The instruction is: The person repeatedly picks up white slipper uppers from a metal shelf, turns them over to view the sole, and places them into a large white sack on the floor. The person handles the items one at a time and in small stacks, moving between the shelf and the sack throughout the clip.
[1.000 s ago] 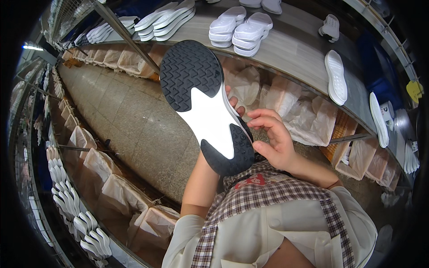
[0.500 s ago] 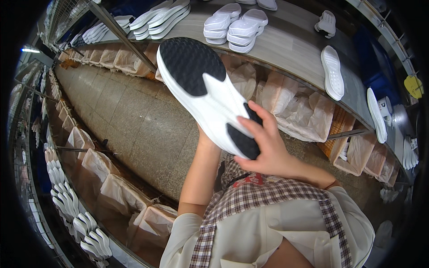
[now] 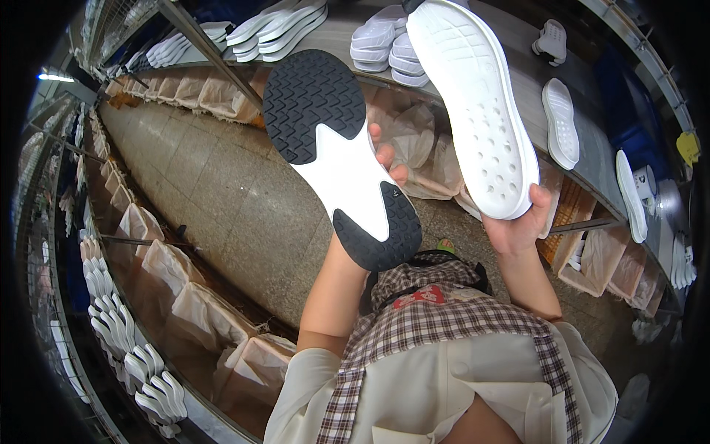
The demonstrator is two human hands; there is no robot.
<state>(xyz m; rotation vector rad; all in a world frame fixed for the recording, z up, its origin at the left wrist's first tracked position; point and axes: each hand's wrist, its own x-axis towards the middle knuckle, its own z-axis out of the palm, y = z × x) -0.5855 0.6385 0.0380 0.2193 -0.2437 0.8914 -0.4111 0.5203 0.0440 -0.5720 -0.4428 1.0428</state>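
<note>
- Left hand (image 3: 385, 155) is curled around a black and white sole (image 3: 353, 181); the palm hides behind it, and some fingers peek out at its edge.
- Right hand (image 3: 514, 232) pinches the low end of a white sole (image 3: 479, 111), which rises just above that hand, round dents showing.
- Past both hands, more white soles (image 3: 372, 44) sit on a gray surface (image 3: 518, 63).

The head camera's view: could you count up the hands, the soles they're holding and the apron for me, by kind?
Bare hands: 2, the left hand and the right hand
Black-and-white sole, tread showing: 1, in the left hand
White sole, dimpled face showing: 1, in the right hand
Checked apron: 1
Total: 5
</note>
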